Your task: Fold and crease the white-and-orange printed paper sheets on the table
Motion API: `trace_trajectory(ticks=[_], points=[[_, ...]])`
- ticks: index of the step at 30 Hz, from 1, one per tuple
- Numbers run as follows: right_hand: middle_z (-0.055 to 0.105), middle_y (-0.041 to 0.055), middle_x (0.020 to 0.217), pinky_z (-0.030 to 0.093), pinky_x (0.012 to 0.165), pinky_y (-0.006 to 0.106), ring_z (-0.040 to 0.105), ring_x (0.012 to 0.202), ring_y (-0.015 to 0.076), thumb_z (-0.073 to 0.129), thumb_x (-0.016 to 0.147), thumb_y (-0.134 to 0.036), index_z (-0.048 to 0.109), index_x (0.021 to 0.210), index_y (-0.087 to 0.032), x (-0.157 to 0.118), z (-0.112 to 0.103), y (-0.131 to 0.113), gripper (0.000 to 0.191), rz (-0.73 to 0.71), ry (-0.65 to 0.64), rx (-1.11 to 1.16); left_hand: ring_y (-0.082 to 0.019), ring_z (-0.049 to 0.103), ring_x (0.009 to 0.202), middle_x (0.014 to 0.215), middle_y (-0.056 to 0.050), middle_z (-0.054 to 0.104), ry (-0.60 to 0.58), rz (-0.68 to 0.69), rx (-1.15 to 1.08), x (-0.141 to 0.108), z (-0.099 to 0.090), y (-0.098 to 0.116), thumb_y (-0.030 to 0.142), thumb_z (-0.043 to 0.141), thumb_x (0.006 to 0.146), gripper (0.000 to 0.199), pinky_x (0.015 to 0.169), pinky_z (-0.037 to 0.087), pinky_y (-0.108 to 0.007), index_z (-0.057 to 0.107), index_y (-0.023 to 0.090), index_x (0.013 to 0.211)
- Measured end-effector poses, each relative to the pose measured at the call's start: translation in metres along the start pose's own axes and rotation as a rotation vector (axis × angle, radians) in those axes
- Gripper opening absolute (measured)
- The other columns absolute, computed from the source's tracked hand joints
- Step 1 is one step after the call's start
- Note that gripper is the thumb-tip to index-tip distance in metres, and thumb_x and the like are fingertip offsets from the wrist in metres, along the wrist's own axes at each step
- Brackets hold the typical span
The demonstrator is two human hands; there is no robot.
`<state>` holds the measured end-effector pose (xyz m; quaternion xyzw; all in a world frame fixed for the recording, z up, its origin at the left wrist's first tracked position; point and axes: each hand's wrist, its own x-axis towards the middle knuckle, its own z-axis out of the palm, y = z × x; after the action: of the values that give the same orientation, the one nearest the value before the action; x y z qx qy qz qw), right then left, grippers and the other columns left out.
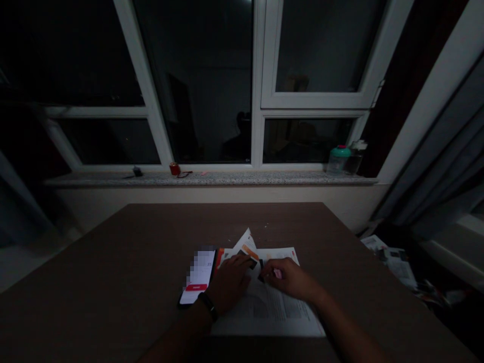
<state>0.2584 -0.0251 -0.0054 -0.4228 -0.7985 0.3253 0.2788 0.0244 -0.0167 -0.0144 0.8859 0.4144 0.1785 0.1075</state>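
Dim room, dark window panes [204, 65] across the far side. Clock centred on the printed paper [270, 315], 12 toward the window.

Printed paper: lies flat on the brown bench [113, 282], near edge toward 6, both hands over its upper part. Grey text and picture blocks show on it. At 11 to 12, a pointed paper flap [248, 243] with orange and dark bands stands up, tip away from the wearer.

Left hand [231, 279]: at 9 to 10, palm down over the paper and the base of the flap, fingers gently bent and close together. Whether it pinches the flap, cannot tell. Dark wristband [207, 306] on that wrist.

Right hand [285, 276]: at 2, fingers curled in around a small pink object [278, 273], mostly hidden; kind unclear. Fingertips point toward the left hand, a narrow gap between the two.

Phone [200, 272]: at 9, just beside the paper and left hand, screen lit, red button near its lower end.

Windowsill [245, 178]: small red item [174, 169] at 11; green-lidded bottle [339, 160] and a clear bottle [354, 157] side by side at 1.

Loose papers [397, 264] at 3, beyond the bench edge.
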Motion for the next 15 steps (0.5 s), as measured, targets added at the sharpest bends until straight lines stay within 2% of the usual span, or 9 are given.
trace_trajectory(ticks=[4, 9, 15], points=[[0.068, -0.0007, 0.078, 0.041, 0.062, 0.021, 0.059, 0.068, 0.0133, 0.058, 0.08, -0.016, 0.071, 0.092, -0.021, 0.0003, 0.0031, -0.0026, 0.019, -0.009, -0.002, -0.04, -0.025, 0.042, 0.129, 0.139, -0.004, 0.051, -0.012, -0.008, 0.024, -0.0001, -0.002, 0.0001, 0.02, 0.055, 0.089, 0.041, 0.107, 0.034, -0.044, 0.05, 0.025, 0.13], [0.065, 0.0012, 0.091, 0.043, 0.075, 0.025, 0.06, 0.083, 0.015, 0.049, 0.078, -0.004, 0.068, 0.099, -0.022, 0.0028, 0.0049, -0.0009, 0.033, -0.103, 0.026, -0.048, -0.027, 0.042, 0.129, 0.14, -0.005, 0.049, -0.03, -0.004, 0.034, -0.0003, -0.0015, 0.0001, 0.027, 0.061, 0.088, 0.045, 0.107, 0.034, -0.047, 0.049, 0.025, 0.132], [0.055, 0.0023, 0.092, 0.044, 0.079, 0.028, 0.055, 0.085, 0.016, 0.046, 0.072, 0.003, 0.067, 0.106, -0.023, 0.0018, 0.0046, 0.0037, 0.047, -0.141, 0.061, -0.099, -0.027, 0.041, 0.13, 0.142, -0.004, 0.048, -0.027, -0.001, 0.036, -0.0015, 0.0016, -0.0026, 0.028, 0.062, 0.088, 0.048, 0.107, 0.034, -0.048, 0.048, 0.026, 0.133]])
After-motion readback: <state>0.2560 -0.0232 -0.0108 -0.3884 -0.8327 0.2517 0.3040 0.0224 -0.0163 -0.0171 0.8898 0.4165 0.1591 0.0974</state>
